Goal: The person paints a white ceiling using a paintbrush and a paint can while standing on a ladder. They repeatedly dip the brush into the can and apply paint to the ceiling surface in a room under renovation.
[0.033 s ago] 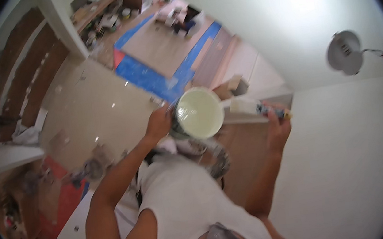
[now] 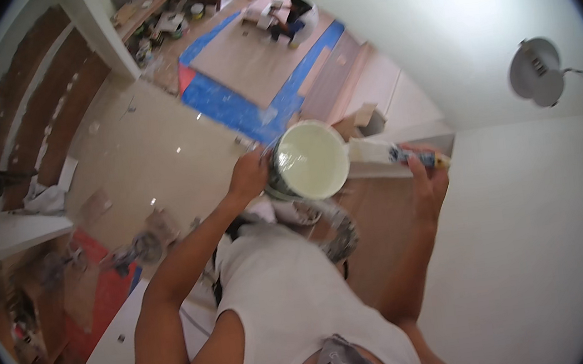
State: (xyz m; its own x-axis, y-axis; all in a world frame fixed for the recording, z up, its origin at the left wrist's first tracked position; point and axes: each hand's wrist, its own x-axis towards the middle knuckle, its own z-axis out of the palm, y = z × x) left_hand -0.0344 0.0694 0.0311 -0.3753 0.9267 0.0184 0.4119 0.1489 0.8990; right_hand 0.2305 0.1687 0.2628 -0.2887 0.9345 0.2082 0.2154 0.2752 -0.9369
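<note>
My left hand [image 2: 248, 178] is closed on the near-left side of a paint bucket [image 2: 342, 149], its fingers partly hidden. Glossy, pale yellow-green paint [image 2: 311, 162] fills the lower part of it. In my right hand [image 2: 429, 179] is a wide paintbrush [image 2: 376, 151], gripped by its handle. Its pale bristles point left, close to the bucket's right rim; whether they touch it I cannot tell. Under the held bucket, partly hidden, stands another paint-smeared container [image 2: 298, 211] beside a grey, stained rounded object [image 2: 341, 237].
On my right rises a white wall [image 2: 520, 228], with a round ceiling light [image 2: 536, 73] hanging by its wires. Blue sheeting [image 2: 222, 111] lies round a large board [image 2: 243, 69], where another person [image 2: 298, 23] crouches. Tools and scraps [image 2: 142, 248] litter the floor at left.
The whole view has shifted slightly, so the bucket, brush and both hands appear a little further right and higher. Both grips look the same.
</note>
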